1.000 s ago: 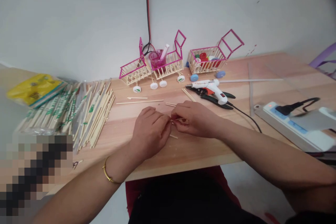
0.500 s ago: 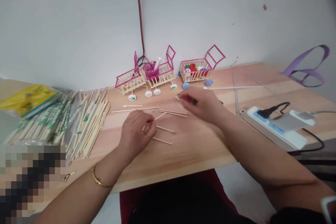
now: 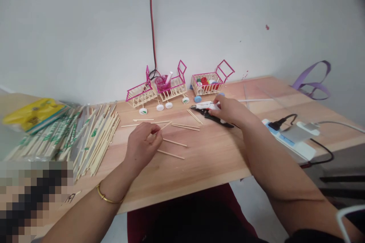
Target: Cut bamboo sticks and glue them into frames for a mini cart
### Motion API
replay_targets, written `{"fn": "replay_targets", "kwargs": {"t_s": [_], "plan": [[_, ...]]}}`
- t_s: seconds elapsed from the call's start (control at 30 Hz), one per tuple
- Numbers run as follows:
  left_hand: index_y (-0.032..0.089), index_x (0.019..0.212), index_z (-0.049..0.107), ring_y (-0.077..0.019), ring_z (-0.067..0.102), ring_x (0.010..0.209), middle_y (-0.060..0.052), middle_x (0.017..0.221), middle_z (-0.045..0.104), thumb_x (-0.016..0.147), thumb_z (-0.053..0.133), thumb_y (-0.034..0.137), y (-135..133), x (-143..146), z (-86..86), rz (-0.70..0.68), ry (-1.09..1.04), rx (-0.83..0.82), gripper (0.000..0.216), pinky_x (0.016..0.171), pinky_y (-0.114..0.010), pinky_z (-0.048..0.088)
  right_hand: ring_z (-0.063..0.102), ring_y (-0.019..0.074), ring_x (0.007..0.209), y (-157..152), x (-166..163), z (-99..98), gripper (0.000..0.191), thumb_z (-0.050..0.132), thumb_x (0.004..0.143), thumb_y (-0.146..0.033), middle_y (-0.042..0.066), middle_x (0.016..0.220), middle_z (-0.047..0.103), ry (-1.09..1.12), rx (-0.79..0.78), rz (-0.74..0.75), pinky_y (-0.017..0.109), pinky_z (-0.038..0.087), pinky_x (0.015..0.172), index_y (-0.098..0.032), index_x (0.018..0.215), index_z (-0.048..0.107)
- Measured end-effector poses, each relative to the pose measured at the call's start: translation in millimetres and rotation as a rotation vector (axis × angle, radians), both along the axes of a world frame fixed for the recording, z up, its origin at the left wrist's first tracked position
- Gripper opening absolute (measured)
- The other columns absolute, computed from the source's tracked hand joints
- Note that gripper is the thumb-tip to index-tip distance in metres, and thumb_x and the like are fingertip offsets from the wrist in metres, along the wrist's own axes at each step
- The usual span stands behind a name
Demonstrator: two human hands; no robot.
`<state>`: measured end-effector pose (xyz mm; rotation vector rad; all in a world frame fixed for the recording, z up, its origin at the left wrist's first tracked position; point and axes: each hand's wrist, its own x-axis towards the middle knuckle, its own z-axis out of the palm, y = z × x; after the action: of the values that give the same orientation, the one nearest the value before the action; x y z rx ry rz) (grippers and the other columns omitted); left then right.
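My left hand (image 3: 142,145) rests near the middle of the wooden table (image 3: 199,167), fingers pinched on a thin wooden stick (image 3: 164,126) that points up and to the right. My right hand (image 3: 229,109) lies farther back, closed over the white glue gun (image 3: 205,105), whose nozzle sticks out to the left. Black pliers (image 3: 213,117) lie just under that hand. Loose sticks (image 3: 173,142) lie between the two hands.
Three small pink-and-wood stick carts (image 3: 171,85) stand at the wall. A big heap of wrapped chopsticks (image 3: 82,134) and a yellow packet (image 3: 31,112) fill the left. A white power strip (image 3: 288,138) with a black plug lies right. A red cable (image 3: 151,19) hangs down the wall.
My hands have parted: the right hand went back and right onto the glue gun, the left stayed with a stick. The view has tilted up and pulled back.
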<state>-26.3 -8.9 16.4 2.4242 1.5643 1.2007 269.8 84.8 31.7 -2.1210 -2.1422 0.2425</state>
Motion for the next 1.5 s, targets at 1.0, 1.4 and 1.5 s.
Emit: {"fn": "replay_targets", "kwargs": {"t_s": [1.0, 1.4, 1.5], "plan": [[0.018, 0.074, 0.058, -0.0152, 0.056, 0.068, -0.001, 0.069, 0.059, 0.082, 0.054, 0.018, 0.8, -2.4, -1.4, -0.01, 0.003, -0.036, 0.009, 0.065, -0.028, 0.044, 0.063, 0.0267, 0.079, 3.5, 17.1, -2.2, 0.058, 0.06, 0.077, -0.04, 0.013, 0.099, 0.069, 0.083, -0.071, -0.014, 0.029, 0.039, 0.056, -0.019, 0.128, 0.043], [0.018, 0.072, 0.058, -0.0148, 0.056, 0.066, -0.001, 0.068, 0.061, 0.08, 0.053, 0.018, 0.8, -2.5, -0.5, 0.001, -0.031, 0.005, 0.01, 0.065, -0.027, 0.045, 0.064, 0.034, 0.089, -37.0, -13.7, 9.9, 0.046, 0.052, 0.08, -0.059, 0.017, 0.093, 0.069, -0.2, -0.082, 0.137, 0.036, 0.043, 0.062, -0.017, 0.097, 0.061], [0.018, 0.071, 0.058, -0.0148, 0.056, 0.066, -0.001, 0.068, 0.061, 0.08, 0.053, 0.017, 0.5, -2.8, -0.2, -0.001, -0.036, 0.003, 0.01, 0.065, -0.027, 0.044, 0.063, 0.0352, 0.094, -42.6, -21.7, 3.4, 0.05, 0.055, 0.077, -0.058, 0.018, 0.098, 0.068, -0.227, -0.082, 0.143, 0.037, 0.044, 0.064, -0.016, 0.103, 0.059]]}}
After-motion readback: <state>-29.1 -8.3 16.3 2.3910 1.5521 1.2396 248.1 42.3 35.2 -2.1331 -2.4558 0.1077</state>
